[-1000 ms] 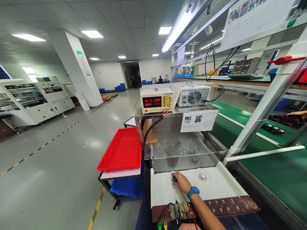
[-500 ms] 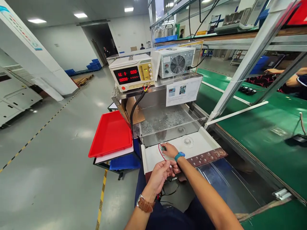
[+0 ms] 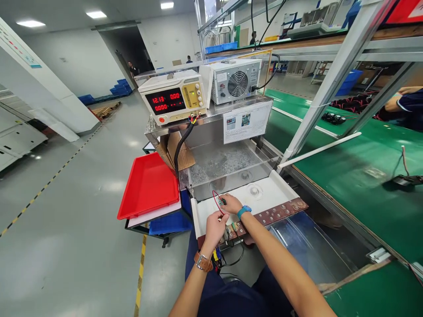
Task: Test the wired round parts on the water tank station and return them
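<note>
left hand (image 3: 216, 226) moved forward, pinching red wire (image 3: 215, 201); right hand (image 3: 232, 204) grips board (image 3: 221, 202).

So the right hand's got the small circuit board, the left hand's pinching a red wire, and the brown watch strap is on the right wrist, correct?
Not quite: the head view shows the brown watch strap on the left wrist, not the right. The rest stands: the right hand has the small circuit board, and the left hand is pinching a red wire.

White worktop (image 3: 272, 193), brown studded strip (image 3: 280, 212) along its front.
</note>
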`<action>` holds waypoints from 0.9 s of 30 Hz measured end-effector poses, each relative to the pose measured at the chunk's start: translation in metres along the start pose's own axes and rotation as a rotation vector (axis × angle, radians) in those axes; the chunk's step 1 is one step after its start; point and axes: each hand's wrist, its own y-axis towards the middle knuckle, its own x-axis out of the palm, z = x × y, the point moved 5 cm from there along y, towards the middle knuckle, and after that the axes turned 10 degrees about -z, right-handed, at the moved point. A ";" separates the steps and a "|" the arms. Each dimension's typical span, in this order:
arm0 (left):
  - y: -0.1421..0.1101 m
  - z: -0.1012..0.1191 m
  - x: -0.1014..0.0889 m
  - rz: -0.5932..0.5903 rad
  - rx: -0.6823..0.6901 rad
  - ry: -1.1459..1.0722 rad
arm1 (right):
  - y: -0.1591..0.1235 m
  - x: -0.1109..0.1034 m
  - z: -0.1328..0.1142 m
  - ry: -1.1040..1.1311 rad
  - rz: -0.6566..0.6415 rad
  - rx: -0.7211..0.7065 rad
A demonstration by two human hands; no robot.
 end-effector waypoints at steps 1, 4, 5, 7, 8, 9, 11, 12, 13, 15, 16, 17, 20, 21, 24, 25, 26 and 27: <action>0.003 -0.005 0.002 0.001 0.000 0.057 | 0.000 0.000 0.000 -0.003 0.004 0.003; 0.008 -0.015 0.009 -0.012 -0.011 0.158 | -0.001 0.000 0.000 -0.011 0.016 -0.001; 0.009 -0.016 0.010 -0.018 -0.016 0.170 | -0.001 0.000 0.000 -0.009 0.019 -0.005; 0.012 -0.018 0.013 -0.034 -0.024 0.177 | -0.001 0.000 0.001 -0.001 0.024 -0.011; 0.013 -0.018 0.014 -0.044 -0.029 0.179 | 0.000 0.000 0.001 0.004 0.026 -0.012; 0.014 -0.019 0.015 -0.055 -0.036 0.181 | 0.000 0.001 0.001 0.007 0.027 -0.013; 0.015 -0.019 0.016 -0.076 -0.055 0.185 | 0.001 0.001 0.002 0.013 0.026 -0.012; 0.016 -0.020 0.016 -0.082 -0.064 0.184 | 0.001 0.002 0.003 0.017 0.024 -0.013; 0.016 -0.020 0.016 -0.088 -0.070 0.179 | 0.001 0.003 0.003 0.020 0.022 -0.015; 0.016 -0.020 0.017 -0.094 -0.069 0.164 | 0.002 0.003 0.004 0.025 0.021 -0.018; 0.016 -0.020 0.017 -0.094 -0.065 0.158 | 0.002 0.004 0.004 0.025 0.022 -0.019; 0.016 -0.020 0.017 -0.095 -0.060 0.152 | 0.003 0.004 0.004 0.025 0.021 -0.020; 0.016 -0.022 0.018 -0.098 -0.054 0.150 | 0.003 0.004 0.004 0.023 0.021 -0.021; 0.016 -0.022 0.018 -0.099 -0.054 0.152 | 0.003 0.004 0.005 0.020 0.020 -0.020; 0.017 -0.025 0.018 -0.097 -0.056 0.162 | 0.004 0.005 0.005 0.009 0.015 -0.016; 0.018 -0.026 0.018 -0.096 -0.057 0.163 | 0.004 0.005 0.005 0.006 0.014 -0.016; 0.018 -0.026 0.018 -0.095 -0.058 0.161 | 0.004 0.005 0.005 0.004 0.015 -0.015; 0.018 -0.026 0.018 -0.097 -0.057 0.156 | 0.004 0.005 0.005 0.002 0.017 -0.014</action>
